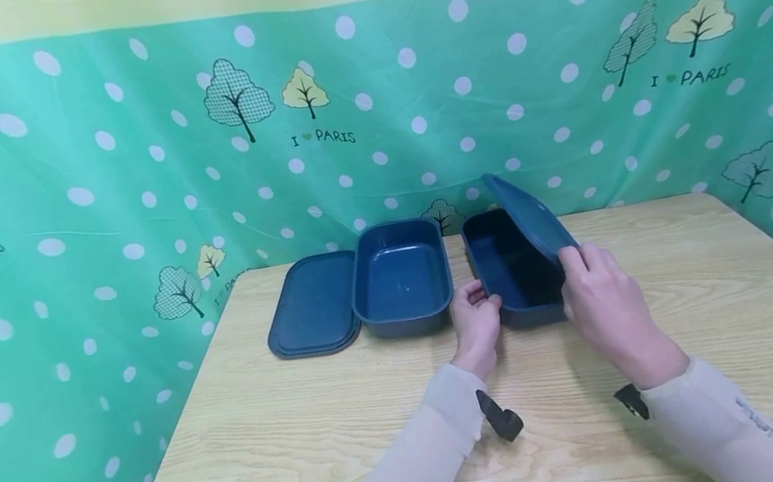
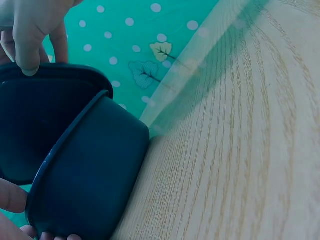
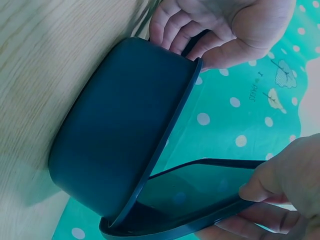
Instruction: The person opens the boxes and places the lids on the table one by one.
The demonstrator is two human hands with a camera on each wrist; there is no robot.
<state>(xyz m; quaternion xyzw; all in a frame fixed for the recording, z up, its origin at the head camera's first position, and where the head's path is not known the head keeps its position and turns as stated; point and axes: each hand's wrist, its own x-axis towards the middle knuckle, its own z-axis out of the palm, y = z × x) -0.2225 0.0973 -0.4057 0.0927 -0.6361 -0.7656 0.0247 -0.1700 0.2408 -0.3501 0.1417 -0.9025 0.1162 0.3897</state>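
Observation:
A dark blue rectangular food container point(image 1: 529, 316) stands upright on the table, right of centre. My left hand point(image 1: 478, 328) holds its left side near the front corner, thumb by the rim and fingers against the wall. My right hand point(image 1: 612, 311) pinches the edge of a matching lid point(image 1: 531, 216), which is tilted over the container's right side. From the right wrist, the lid point(image 3: 200, 192) slants away from the rim, its far end close to the container point(image 3: 120, 120). In the left wrist view, the right fingers grip the lid's edge above the container point(image 2: 92, 170).
A second dark blue container point(image 1: 402, 281), without a lid on it, stands just left of my left hand. Beside it another lid point(image 1: 313, 307) lies flat. A green dotted curtain point(image 1: 345, 172) hangs behind the wooden table point(image 1: 256, 472).

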